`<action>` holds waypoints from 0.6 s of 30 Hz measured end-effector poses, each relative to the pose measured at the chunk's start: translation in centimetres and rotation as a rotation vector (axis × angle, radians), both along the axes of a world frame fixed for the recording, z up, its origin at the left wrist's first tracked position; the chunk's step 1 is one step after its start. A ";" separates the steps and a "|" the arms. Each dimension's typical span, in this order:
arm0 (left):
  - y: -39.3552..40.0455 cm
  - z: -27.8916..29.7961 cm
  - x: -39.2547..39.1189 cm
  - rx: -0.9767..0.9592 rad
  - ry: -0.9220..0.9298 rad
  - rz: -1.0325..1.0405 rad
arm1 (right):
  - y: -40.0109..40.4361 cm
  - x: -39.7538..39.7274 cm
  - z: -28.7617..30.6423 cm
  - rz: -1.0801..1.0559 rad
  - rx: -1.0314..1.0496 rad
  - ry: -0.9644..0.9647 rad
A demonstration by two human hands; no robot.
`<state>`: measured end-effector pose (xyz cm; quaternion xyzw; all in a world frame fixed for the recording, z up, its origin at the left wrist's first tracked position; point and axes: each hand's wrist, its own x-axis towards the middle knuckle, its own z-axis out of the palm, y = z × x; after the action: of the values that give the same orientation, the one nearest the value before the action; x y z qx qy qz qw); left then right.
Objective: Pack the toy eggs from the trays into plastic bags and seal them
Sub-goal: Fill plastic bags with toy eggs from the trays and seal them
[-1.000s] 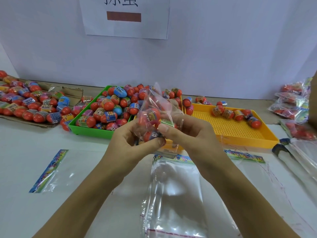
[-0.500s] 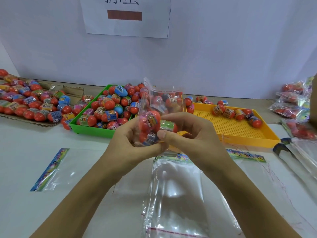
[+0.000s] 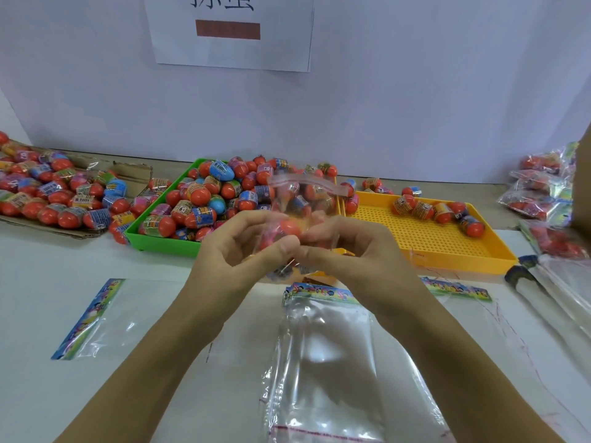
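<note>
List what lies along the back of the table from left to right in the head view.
Eggs on flattened cardboard → green tray heaped with eggs → yellow tray with a few eggs → pile of packed bags at the far right.

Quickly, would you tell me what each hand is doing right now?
Left hand: closed, gripping the plastic bag of toy eggs.
Right hand: closed, pinching the same bag.

Wall sign [image 3: 228,30] cut by top edge, characters half gone, cardboard sheet of eggs [image 3: 48,199] cut at left edge, sealed bags [image 3: 543,193] clipped at right, held bag [image 3: 300,212] motion-blurred, its eggs mostly behind fingers, count unclear
</note>
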<state>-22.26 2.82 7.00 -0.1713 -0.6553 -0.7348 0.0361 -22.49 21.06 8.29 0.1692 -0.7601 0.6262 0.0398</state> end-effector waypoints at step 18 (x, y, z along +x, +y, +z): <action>-0.1 -0.2 -0.3 0.017 -0.050 0.078 | -0.5 0.6 0.4 -0.013 0.174 -0.012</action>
<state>-22.51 2.75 6.76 -0.1269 -0.6560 -0.7423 0.0500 -21.92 20.55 8.71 0.1634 -0.8129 0.5584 0.0241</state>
